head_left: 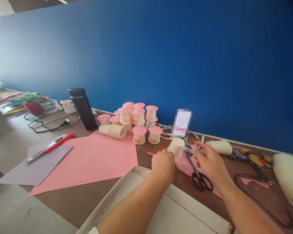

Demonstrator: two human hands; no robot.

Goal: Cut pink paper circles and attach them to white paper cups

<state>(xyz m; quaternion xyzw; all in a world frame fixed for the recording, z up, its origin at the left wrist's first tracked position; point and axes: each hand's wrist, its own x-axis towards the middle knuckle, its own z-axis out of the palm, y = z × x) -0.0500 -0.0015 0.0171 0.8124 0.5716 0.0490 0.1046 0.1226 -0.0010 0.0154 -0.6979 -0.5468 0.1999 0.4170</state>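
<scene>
Partly, the left hand (163,165) hides a white cup (177,148)

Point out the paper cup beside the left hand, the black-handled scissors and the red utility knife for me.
Paper cup (177,150): head view, on its side wall.
Black-handled scissors (194,168): head view, on the blades.
Red utility knife (51,148): head view, on its body.

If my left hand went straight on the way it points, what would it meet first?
The white paper cup just beyond your left hand, most likely; depth is unclear, so they may be touching.
</scene>
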